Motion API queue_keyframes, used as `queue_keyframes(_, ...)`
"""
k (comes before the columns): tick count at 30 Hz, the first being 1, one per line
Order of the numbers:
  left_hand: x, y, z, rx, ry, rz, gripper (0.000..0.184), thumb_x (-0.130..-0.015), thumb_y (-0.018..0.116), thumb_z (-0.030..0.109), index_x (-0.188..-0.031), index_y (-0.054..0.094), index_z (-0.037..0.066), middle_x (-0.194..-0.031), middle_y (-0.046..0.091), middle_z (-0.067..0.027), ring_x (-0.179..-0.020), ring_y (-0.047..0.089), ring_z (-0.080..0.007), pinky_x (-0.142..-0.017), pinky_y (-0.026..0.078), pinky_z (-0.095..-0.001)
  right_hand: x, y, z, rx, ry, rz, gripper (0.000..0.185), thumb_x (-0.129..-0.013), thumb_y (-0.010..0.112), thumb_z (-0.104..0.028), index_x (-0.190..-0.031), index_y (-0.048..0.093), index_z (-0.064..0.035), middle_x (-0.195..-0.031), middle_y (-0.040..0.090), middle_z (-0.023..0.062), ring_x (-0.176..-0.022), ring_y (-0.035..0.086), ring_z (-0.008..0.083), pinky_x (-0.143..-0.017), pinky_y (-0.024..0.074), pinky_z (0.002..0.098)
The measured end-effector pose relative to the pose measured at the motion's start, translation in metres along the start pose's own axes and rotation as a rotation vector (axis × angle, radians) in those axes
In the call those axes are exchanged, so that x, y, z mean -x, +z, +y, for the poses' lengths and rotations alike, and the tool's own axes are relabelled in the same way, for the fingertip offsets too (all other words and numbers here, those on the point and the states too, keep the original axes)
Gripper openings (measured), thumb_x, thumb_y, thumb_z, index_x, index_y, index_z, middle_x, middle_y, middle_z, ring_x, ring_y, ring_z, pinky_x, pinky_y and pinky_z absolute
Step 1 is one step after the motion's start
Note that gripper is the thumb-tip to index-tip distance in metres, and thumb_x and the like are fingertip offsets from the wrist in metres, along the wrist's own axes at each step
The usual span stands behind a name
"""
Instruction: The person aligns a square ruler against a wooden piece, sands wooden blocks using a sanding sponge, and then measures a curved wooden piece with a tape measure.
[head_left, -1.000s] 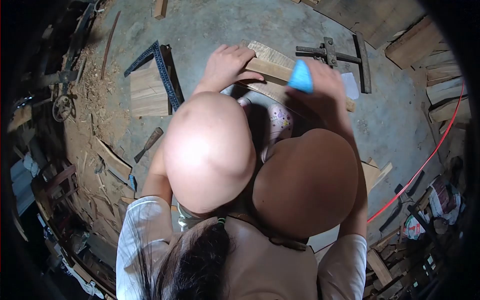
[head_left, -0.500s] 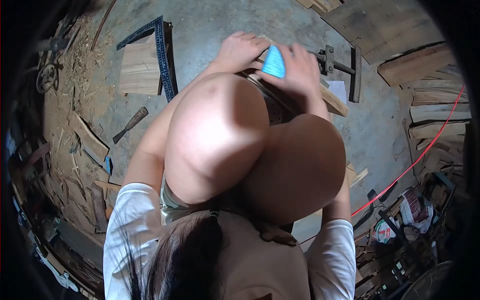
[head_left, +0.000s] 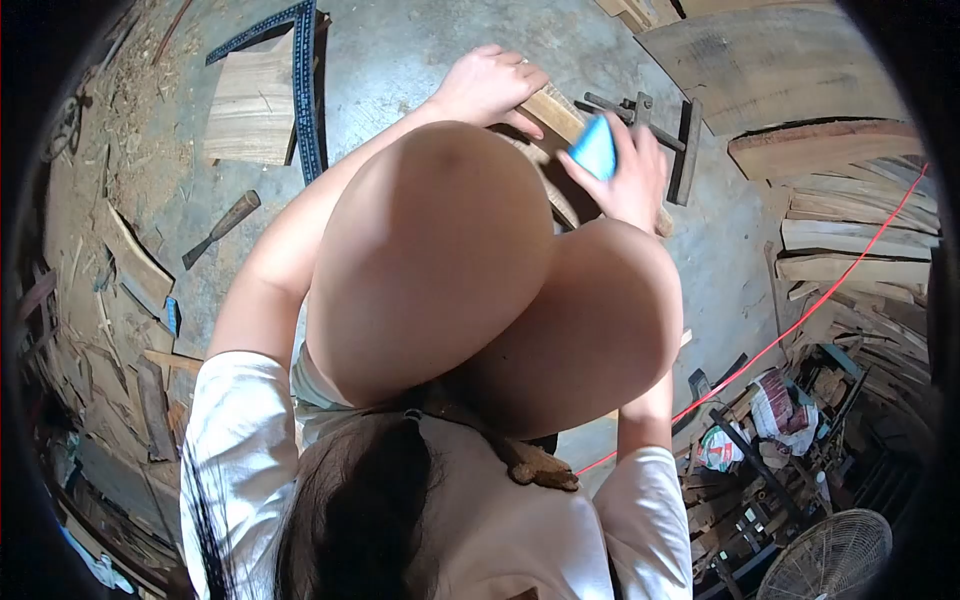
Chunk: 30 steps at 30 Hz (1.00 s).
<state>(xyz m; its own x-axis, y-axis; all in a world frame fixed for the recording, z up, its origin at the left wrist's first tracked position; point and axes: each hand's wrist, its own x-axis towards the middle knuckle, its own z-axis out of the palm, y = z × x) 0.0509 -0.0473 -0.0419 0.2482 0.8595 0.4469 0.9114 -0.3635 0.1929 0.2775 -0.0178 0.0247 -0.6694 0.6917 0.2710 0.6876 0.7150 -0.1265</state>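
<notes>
A narrow wooden board [head_left: 556,112] lies beyond my knees, slanting down to the right. My left hand [head_left: 488,88] grips its far-left end, with the thumb on the near side and the fingers over the far edge. In my right hand [head_left: 636,172] is a light blue pad [head_left: 596,148], held between thumb and fingers over the board's right part. Whether the pad touches the wood I cannot tell. My knees hide part of what lies under the board.
A metal clamp [head_left: 686,150] lies right of the board. A chisel [head_left: 222,230], a carpenter's square [head_left: 304,100] and a square wood panel [head_left: 250,108] are on the left floor. Timber [head_left: 830,148], a red cord [head_left: 800,322] and a fan [head_left: 828,560] are on the right.
My right hand has moved right along the board with the blue pad, away from my left hand. The left hand keeps its hold at the end. The whole view has shifted slightly.
</notes>
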Motion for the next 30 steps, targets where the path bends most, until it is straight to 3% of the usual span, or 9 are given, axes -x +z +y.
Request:
queue_keyframes(5,-0.001,-0.003,0.000,-0.001,-0.012,-0.088,0.062,-0.061,0.066,0.063,-0.089,0.060,0.008,-0.085,0.064,-0.0024,-0.084,0.062,-0.0201,-0.077,0.046,-0.0325,-0.004,-0.005,0.011,-0.028,-0.008,-0.087,0.069,-0.061,0.078,-0.054,-0.115,0.062,-0.0134,-0.092,0.054,0.0091,-0.091,0.055,0.0283,-0.081,0.0418,0.0397)
queue_keyframes(8,0.002,0.001,0.001,-0.016,-0.033,-0.081,0.062,-0.061,0.066,0.062,-0.090,0.060,0.008,-0.086,0.064,-0.0023,-0.088,0.062,-0.0202,-0.079,0.046,-0.0322,0.044,-0.019,0.062,0.021,0.176,-0.146,0.068,-0.064,0.078,-0.049,-0.118,0.060,-0.0123,-0.098,0.053,0.0142,-0.095,0.054,0.0357,-0.084,0.0426,0.0438)
queue_keyframes(13,0.001,0.002,0.002,-0.022,-0.058,-0.084,0.061,-0.060,0.067,0.060,-0.090,0.060,0.008,-0.085,0.065,-0.0027,-0.089,0.062,-0.0192,-0.080,0.046,-0.0316,0.089,-0.025,0.098,0.062,0.290,-0.135,0.069,-0.063,0.080,-0.045,-0.120,0.058,-0.0126,-0.097,0.053,0.0152,-0.093,0.054,0.0363,-0.082,0.0429,0.0447)
queue_keyframes(18,0.001,0.009,0.002,-0.022,-0.045,-0.051,0.056,-0.060,0.071,0.056,-0.088,0.061,0.009,-0.084,0.065,-0.0019,-0.089,0.062,-0.0182,-0.080,0.045,-0.0307,-0.022,0.004,-0.009,-0.038,-0.114,-0.079,0.065,-0.065,0.077,-0.048,-0.117,0.059,-0.0130,-0.092,0.053,0.0119,-0.089,0.054,0.0312,-0.076,0.0404,0.0405)
queue_keyframes(21,0.000,0.009,0.001,-0.012,-0.064,-0.070,0.055,-0.059,0.074,0.054,-0.089,0.062,0.010,-0.084,0.066,-0.0012,-0.089,0.062,-0.0179,-0.079,0.045,-0.0301,-0.041,0.013,-0.020,-0.047,-0.168,-0.073,0.065,-0.065,0.076,-0.049,-0.117,0.059,-0.0134,-0.092,0.054,0.0117,-0.088,0.054,0.0310,-0.077,0.0408,0.0398)
queue_keyframes(24,-0.004,0.002,0.003,-0.004,-0.086,-0.175,0.055,-0.057,0.075,0.053,-0.090,0.063,0.010,-0.084,0.066,-0.0011,-0.088,0.062,-0.0177,-0.078,0.044,-0.0302,-0.014,0.000,0.009,-0.058,-0.017,-0.112,0.070,-0.061,0.081,-0.046,-0.119,0.058,-0.0127,-0.096,0.055,0.0137,-0.089,0.055,0.0350,-0.076,0.0442,0.0440)
queue_keyframes(27,-0.002,0.001,0.003,-0.001,-0.084,-0.142,0.049,-0.061,0.074,0.052,-0.085,0.062,0.010,-0.082,0.067,-0.0015,-0.085,0.065,-0.0188,-0.077,0.045,-0.0313,0.073,0.004,0.123,0.127,0.073,-0.065,0.069,-0.063,0.081,-0.038,-0.122,0.057,-0.0099,-0.102,0.054,0.0174,-0.098,0.054,0.0378,-0.084,0.0434,0.0450)
queue_keyframes(29,-0.002,0.003,0.003,0.017,-0.070,-0.135,0.048,-0.062,0.074,0.051,-0.085,0.062,0.011,-0.081,0.067,-0.0018,-0.085,0.065,-0.0188,-0.076,0.045,-0.0314,0.111,-0.008,0.144,0.194,0.152,-0.056,0.070,-0.064,0.081,-0.037,-0.123,0.056,-0.0090,-0.104,0.054,0.0174,-0.101,0.052,0.0387,-0.087,0.0417,0.0457)
queue_keyframes(30,-0.002,0.004,0.002,0.021,-0.065,-0.135,0.047,-0.062,0.074,0.050,-0.085,0.062,0.011,-0.081,0.067,-0.0020,-0.084,0.065,-0.0188,-0.076,0.045,-0.0315,0.099,-0.031,0.098,0.047,0.295,-0.093,0.071,-0.064,0.080,-0.038,-0.123,0.055,-0.0088,-0.105,0.053,0.0172,-0.102,0.052,0.0390,-0.088,0.0408,0.0460)
